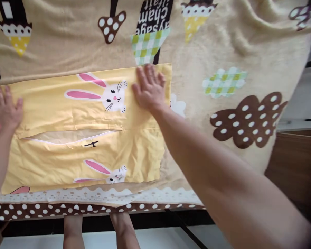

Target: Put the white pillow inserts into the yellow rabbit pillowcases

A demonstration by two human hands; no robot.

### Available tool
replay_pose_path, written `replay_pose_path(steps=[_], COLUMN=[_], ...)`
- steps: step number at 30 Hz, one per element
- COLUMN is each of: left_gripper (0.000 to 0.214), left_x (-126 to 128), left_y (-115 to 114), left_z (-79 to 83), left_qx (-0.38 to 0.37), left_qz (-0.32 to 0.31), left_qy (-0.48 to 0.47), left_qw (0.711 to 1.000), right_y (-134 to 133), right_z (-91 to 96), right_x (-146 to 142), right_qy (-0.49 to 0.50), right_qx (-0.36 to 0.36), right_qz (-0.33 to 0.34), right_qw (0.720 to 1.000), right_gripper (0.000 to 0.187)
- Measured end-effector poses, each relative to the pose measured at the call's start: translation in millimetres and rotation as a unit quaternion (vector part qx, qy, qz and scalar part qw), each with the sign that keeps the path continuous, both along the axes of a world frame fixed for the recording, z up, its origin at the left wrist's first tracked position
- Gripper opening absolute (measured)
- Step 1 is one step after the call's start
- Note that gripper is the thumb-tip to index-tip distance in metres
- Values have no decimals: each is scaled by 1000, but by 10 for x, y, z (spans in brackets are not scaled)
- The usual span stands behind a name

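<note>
Head view. Right hand point(149, 88) lies flat, palm down, fingers spread, on the far right corner of a yellow pillowcase point(67, 155). The grip is fully open and closes on nothing; it only presses the cloth. Left hand point(5, 107) likewise flat and open, fingers spread, on the pillowcase's far left part, partly cut off by the frame edge. Nothing is pinched in either grip.

The pillowcase lies spread between the two hands and toward the person from them, on a beige fleece blanket point(223, 45). Printed on the cloth: a white rabbit with pink ears point(109, 95) just left of the right hand, and a second rabbit point(111, 174) nearer the person. An opening slit with a white edge point(67, 137) runs across the pillowcase below both palms; beige shows through it.

Blanket pattern: a brown dotted cloud shape point(246, 119) well right of the right hand, a green checked shape point(224, 82) beside it, and a dotted brown border point(67, 209) along the near edge. The person's bare feet point(98, 230) show below that border.
</note>
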State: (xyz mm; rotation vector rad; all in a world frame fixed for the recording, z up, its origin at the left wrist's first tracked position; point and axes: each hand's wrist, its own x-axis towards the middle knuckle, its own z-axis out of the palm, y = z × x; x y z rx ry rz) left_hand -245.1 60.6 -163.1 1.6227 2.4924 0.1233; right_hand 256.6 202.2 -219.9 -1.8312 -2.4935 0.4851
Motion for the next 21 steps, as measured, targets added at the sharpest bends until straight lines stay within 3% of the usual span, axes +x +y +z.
replay_pose_path(steps=[2, 3, 5, 6, 7, 9, 11, 12, 14, 16, 18, 21], left_gripper=[82, 84, 83, 79, 75, 67, 62, 60, 61, 64, 67, 68], left_x=[-178, -147, 175, 439, 736, 1293, 1587, 1589, 1314, 808, 312, -23], left_y=[68, 105, 171, 193, 203, 188, 149, 131, 115, 112, 76, -188], left_z=[107, 148, 177, 160, 121, -5, -140, -189, -225, -163, 1, 337], left_qx=[-12, -7, 29, 51, 65, 24, -14, -23, -19, -9, -15, 6], left_qz=[48, 67, 57, 19, -43, -190, -240, -231, -181, -129, -73, -31], left_qy=[-21, -30, -44, -51, -66, -112, -122, -111, -67, -25, -10, 8], left_qw=[999, 997, 997, 997, 995, 975, 963, 966, 981, 991, 997, 999], right_y=[51, 26, -132, -256, -397, -672, -838, -855, -754, -550, -387, -465], right_z=[21, 42, 102, 137, 171, 214, 205, 180, 98, 7, -41, 22], right_x=[187, 129, -280, -593, -938, -1575, -1915, -1920, -1601, -975, -286, 347], right_qy=[-50, -63, -47, -20, 26, 119, 164, 173, 168, 137, 96, 53], right_qx=[-12, -12, -2, 4, 0, -12, -16, -12, 11, 40, 37, 31], right_qz=[-92, -129, -151, -136, -69, 96, 178, 191, 149, 28, -112, -178], right_qw=[994, 990, 987, 991, 997, 988, 970, 966, 974, 989, 988, 982], right_gripper=[67, 67, 63, 60, 58, 54, 52, 52, 52, 54, 57, 59])
